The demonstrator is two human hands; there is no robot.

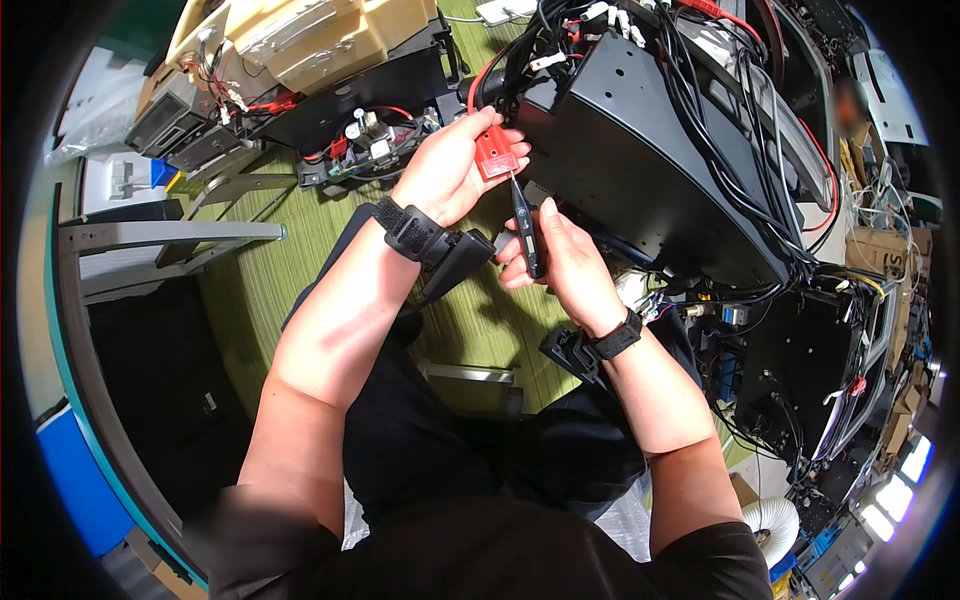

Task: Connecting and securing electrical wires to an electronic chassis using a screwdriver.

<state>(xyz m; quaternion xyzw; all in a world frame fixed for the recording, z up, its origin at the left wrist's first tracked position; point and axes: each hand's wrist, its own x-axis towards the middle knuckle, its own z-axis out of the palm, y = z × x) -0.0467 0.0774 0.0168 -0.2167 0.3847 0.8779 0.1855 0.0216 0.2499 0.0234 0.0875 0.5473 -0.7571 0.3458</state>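
My left hand (pixel 452 168) grips a red connector block (pixel 495 152) between thumb and fingers, with a red cable running up from its far end. My right hand (pixel 568 258) is wrapped round a slim black screwdriver (pixel 526 232) with a thin metal tip. That tip points up and left at the near end of the connector; whether it touches is too small to tell. Both hands are beside a large black metal case (pixel 640 150). Each wrist wears a black strap with a black attachment on it.
Bundles of black cables (pixel 690 75) run over and along the case. Exposed electronics (pixel 375 140) lie on the green carpet (pixel 250 250) at far left, below yellowish plastic housings (pixel 300 40). A metal frame leg (pixel 180 232) juts in from the left. More wired equipment (pixel 800 370) stands at right.
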